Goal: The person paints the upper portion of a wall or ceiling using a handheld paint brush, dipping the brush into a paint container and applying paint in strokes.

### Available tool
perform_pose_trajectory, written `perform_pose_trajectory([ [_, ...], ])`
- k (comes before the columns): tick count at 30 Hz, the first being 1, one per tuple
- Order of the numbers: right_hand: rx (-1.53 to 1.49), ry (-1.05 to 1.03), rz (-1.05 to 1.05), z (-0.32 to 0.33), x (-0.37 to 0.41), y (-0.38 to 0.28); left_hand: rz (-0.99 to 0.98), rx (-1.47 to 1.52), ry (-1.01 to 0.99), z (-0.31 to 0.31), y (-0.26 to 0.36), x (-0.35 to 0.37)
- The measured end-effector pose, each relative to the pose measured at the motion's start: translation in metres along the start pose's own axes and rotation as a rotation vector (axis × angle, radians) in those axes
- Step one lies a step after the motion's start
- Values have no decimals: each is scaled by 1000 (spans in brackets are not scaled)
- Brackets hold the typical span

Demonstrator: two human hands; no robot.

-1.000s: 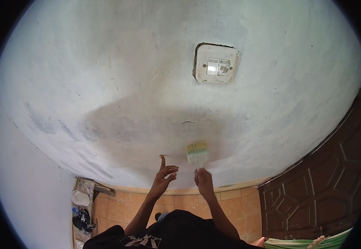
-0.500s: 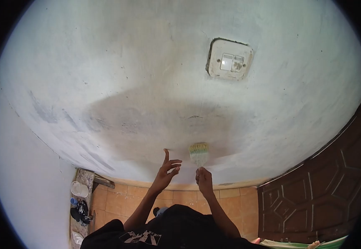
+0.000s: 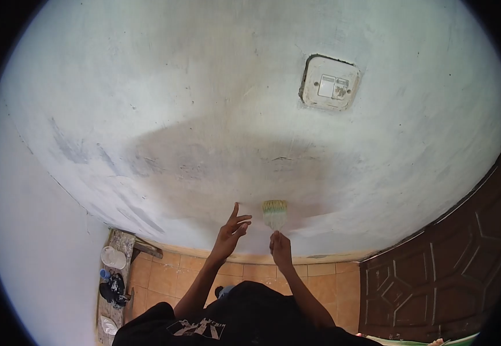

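My right hand is closed round the handle of a flat paintbrush, whose bristles point up, yellowish at the tip and pale green lower down. Left of it, my left hand is raised in front of the wall, its fingers apart and nothing in them. The wall is pale, with grey smudges and small cracks, and my shadow falls across it. Whether the bristles touch the wall I cannot tell.
A switch plate sits in the wall at the upper right. At the lower left a stained bench holds a white tub, a blue cup and a dark cloth. A brown panelled door stands right.
The switch plate and wall marks have shifted slightly right in the view. My left hand is a little higher and further right; the brush stays in my right hand, nearly in place.
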State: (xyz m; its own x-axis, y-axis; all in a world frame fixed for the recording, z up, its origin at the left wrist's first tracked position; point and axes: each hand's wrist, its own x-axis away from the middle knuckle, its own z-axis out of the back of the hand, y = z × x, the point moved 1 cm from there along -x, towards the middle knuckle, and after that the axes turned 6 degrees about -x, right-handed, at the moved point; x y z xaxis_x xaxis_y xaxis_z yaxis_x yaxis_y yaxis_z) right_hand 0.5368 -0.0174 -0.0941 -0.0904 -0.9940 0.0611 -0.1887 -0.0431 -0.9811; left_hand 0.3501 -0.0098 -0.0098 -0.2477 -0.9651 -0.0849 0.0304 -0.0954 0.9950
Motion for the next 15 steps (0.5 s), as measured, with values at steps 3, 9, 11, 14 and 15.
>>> perform_pose_trajectory([
  [3, -69, -102, 198, -14, -3, -39, 5, 54, 77, 1, 8, 3],
  [9, -101, -109, 299, -31, -43, -103, -22, 7, 46, 2, 7, 4],
  [11, -11, -57, 338, -22, -46, -57, -22, 6, 52, 4, 5, 5],
  [14, 37, -12, 217, -11, -22, 7, 10, 86, 73, 9, 1, 8],
  [15, 71, 9, 189, -13, -10, 14, 27, 119, 82, 14, 0, 10],
])
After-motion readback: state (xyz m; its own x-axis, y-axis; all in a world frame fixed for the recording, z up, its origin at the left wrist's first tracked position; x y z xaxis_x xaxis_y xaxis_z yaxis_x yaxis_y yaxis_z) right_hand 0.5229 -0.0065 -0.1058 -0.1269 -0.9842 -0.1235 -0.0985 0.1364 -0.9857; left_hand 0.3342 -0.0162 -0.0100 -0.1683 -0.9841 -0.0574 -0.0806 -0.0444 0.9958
